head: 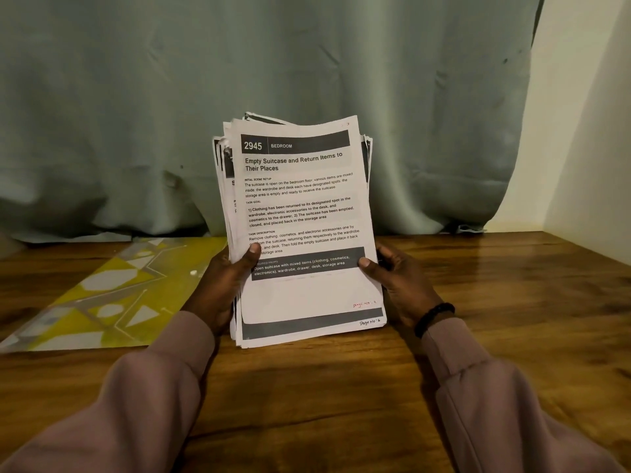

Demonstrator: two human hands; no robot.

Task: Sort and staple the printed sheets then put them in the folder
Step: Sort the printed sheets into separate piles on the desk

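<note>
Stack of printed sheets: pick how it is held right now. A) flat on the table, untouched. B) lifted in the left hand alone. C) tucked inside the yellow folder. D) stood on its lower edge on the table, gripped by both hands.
D: the stack of printed sheets stands with its lower edge on the wooden table, the left hand and right hand gripping its sides.

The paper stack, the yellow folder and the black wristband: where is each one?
paper stack (pixel 300 213): head view, on the top sheet's printed text.
yellow folder (pixel 112 288): head view, on its patterned cover.
black wristband (pixel 433 318): head view, on the band's middle.
</note>
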